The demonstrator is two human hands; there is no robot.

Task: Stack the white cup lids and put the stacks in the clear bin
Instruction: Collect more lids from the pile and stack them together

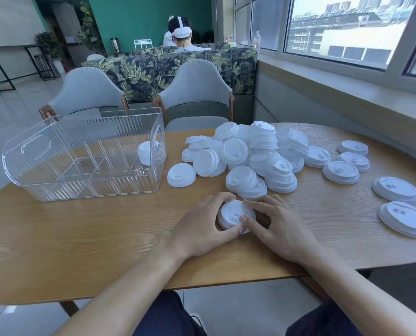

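Both hands are around one small stack of white lids (pixel 235 215) that sits on the bench (pixel 81 238) near its front edge. The left hand (pixel 202 224) curls its fingers and thumb around the left side of the stack, and the right hand (pixel 277 226) holds the right side, with its thumb lying on the top lid. So both hands are closed on the same stack.

I judge that the step in hand is to press the lids together and make them sit straight. To do it well, the rims should be lined up all around before pushing down, and the pressure should be even, because a tilted lid will not nest and can slip out.

The big pile of loose lids (pixel 250 156) lies just behind the hands, very near to the fingertips, so a lift straight up is safer than a slide forward. The clear bin (pixel 85 156) stands to the left, well apart from the stack, with its opening up; one white thing already seems to be inside near its right wall. The bench between the hands and the bin is bare wood, so the way to the left is free. More single lids (pixel 340 172) lie on the right side.
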